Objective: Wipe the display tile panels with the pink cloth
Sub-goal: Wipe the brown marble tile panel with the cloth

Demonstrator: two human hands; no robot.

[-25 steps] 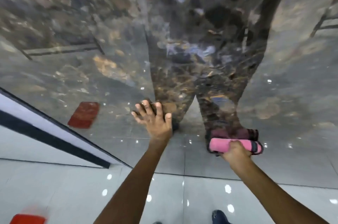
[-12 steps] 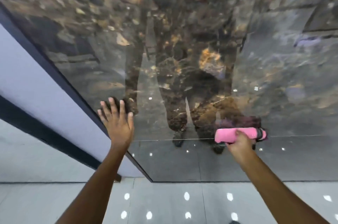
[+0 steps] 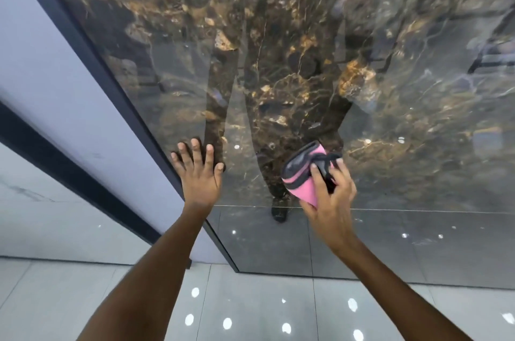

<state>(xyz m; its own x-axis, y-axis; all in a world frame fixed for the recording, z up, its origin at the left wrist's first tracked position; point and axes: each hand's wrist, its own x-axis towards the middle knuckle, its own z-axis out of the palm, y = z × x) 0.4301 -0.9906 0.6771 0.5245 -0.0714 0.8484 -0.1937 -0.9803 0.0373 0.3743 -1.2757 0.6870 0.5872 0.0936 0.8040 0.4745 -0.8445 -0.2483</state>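
Glossy dark brown gold-veined marble display tile panel [image 3: 320,62] upright ahead of both hands. Left hand [image 3: 199,173] flat on it, fingers spread, near dark frame edge [image 3: 117,81]. Right hand [image 3: 328,195] grips folded pink cloth with dark trim [image 3: 302,170], held at panel, right of left hand.

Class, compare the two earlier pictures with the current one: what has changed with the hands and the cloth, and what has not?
The right hand has turned the pink cloth from lying level to tilted, its dark-edged end now up and left. The left hand has stayed flat on the dark marble panel, now beside the dark frame edge. The right hand still grips the cloth.
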